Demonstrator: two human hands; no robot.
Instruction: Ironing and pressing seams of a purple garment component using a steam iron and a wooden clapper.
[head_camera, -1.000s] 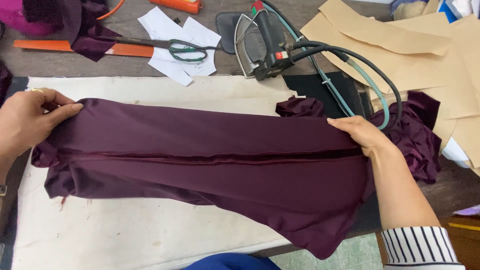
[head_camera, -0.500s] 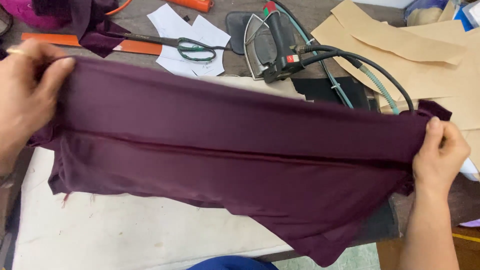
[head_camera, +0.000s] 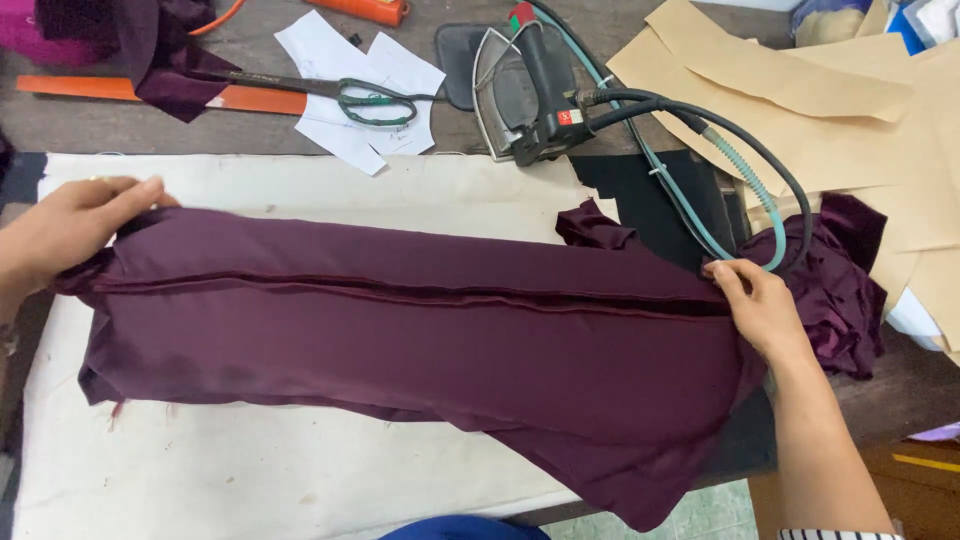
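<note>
A long piece of dark purple fabric (head_camera: 420, 340) lies across a cream pressing pad (head_camera: 250, 470), with a seam line running along its length. My left hand (head_camera: 70, 225) grips the fabric's left end, fingers curled over the edge. At the right end of the seam, my right hand (head_camera: 765, 310) pinches the fabric. The cloth's lower right corner hangs over the table's front edge.
A steam iron (head_camera: 525, 90) with a thick hose rests on a dark mat behind the pad. Scissors (head_camera: 340, 95) lie on white paper pieces, beside an orange ruler (head_camera: 70, 88). Tan paper patterns (head_camera: 800, 90) and more purple cloth (head_camera: 840, 280) sit at the right.
The fabric was lifted and pulled taut between both hands, then laid back down flat on the pad. My right hand moved back in toward the seam's end.
</note>
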